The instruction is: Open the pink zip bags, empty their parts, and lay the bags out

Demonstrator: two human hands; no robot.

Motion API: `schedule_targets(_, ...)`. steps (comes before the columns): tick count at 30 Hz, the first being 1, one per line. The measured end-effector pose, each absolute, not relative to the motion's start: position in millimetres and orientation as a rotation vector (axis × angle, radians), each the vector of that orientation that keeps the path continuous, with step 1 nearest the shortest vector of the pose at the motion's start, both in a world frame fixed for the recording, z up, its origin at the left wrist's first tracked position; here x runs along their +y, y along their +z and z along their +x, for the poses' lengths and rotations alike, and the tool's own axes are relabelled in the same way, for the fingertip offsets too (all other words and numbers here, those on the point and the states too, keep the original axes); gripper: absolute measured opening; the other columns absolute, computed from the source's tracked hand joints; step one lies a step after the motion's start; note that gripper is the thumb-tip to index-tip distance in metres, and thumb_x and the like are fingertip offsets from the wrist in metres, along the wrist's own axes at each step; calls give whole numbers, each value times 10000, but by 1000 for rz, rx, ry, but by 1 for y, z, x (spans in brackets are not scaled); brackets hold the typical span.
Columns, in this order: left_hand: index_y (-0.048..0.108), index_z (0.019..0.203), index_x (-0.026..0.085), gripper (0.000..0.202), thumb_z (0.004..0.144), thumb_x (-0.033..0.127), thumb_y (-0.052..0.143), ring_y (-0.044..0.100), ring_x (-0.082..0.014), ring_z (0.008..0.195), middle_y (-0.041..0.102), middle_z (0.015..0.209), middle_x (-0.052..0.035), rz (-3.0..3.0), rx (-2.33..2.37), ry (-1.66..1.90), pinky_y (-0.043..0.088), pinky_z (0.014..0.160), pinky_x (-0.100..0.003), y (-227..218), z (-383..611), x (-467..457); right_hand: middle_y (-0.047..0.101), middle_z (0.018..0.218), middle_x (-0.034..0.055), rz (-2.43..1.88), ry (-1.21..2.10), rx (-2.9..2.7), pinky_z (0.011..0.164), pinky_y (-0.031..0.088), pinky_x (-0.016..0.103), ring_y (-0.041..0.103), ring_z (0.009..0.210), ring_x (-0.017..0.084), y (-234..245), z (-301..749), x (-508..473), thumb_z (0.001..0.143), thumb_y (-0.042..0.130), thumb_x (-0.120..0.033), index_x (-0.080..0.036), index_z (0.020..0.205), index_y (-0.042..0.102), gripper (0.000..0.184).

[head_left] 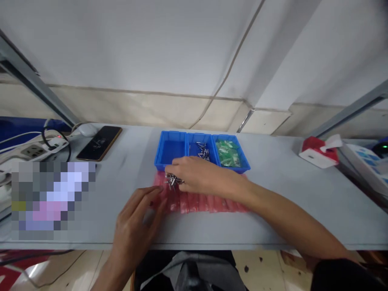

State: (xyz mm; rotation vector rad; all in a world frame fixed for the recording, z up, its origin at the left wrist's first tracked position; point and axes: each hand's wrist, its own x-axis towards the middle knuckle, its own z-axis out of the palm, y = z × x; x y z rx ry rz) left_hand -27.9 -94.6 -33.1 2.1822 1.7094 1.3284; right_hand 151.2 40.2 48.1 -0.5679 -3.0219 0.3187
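Right hand [201,174]: narrow pinch; fingers [182,169] closed on a small cluster of metal pins [173,180]; just in front of the blue tray, above the bags
Left hand [136,220]: open, fingers loosely spread; fingertips at the left end of the pink plastic bags [206,203], apparently touching them
Pink plastic bags: row lying flat just in front of the blue tray
Blue tray [171,132]: three compartments; middle one holds loose pins [201,150]; right one holds green packets [227,153]
Left of blue tray: black smartphone [99,142] near; power strip [39,150] farther; a blurred patch hides part of the bench
Right of blue tray: red-and-white tissue box [318,153]
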Motion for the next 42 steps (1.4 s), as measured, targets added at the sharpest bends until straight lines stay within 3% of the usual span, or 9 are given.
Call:
schedule_targets(5,632,1186,234,281,920,143,626,615,-202,1053,660,1151,-65,2316,1589,1269,546,897,-358,-37,-26,-91,621,926,42,-627,109,-3063,571,279,300,527,715,158,39,163,32,891,519,-51,-205,982,606,199)
schedule_targets(14,629,1228,227,346,906,101,638,597,-222,1132,620,1259,-89,2335,1553,1280,561,939,-392,-45,-20,-102,645,1018,66,-618,-99,-3076,710,488,319,612,969,207,46,204,25,908,543,-34,-186,1046,620,219)
schedule_targets(20,641,1222,249,335,932,93,583,620,-205,1148,624,1284,-62,2349,1615,1228,573,954,-374,-46,-28,-113,658,1128,88,-648,-48,-2982,784,556,330,629,1023,197,41,231,22,904,562,-40,-191,1114,647,273)
schedule_targets(27,673,1165,222,286,932,85,578,675,-153,1022,685,1179,-28,2361,1735,1252,563,910,-297,-41,-31,-128,671,1138,96,-676,-15,-2928,875,570,342,644,1066,191,39,255,23,915,542,-35,-159,1100,668,255)
schedule_targets(32,711,1058,183,269,863,8,650,676,-134,1011,716,1103,-21,2395,1661,1416,507,972,-265,-20,-18,-108,696,1088,69,-650,117,-2885,893,564,347,654,1041,179,39,261,28,942,502,-48,-181,1118,667,276)
schedule_targets(37,679,1151,179,310,887,28,623,647,-142,1100,693,1176,-37,2454,1442,1356,512,1017,-276,-14,14,-70,701,1084,78,-589,184,-2820,905,555,364,654,1048,195,45,251,31,968,514,-113,-170,1089,672,207)
schedule_targets(42,655,1178,168,311,880,79,654,658,-158,1054,697,1123,-48,2334,1625,1508,523,998,-301,-21,19,-69,695,1116,86,-530,172,-2907,891,551,340,647,1072,193,41,226,34,984,495,-118,-163,1137,650,223)
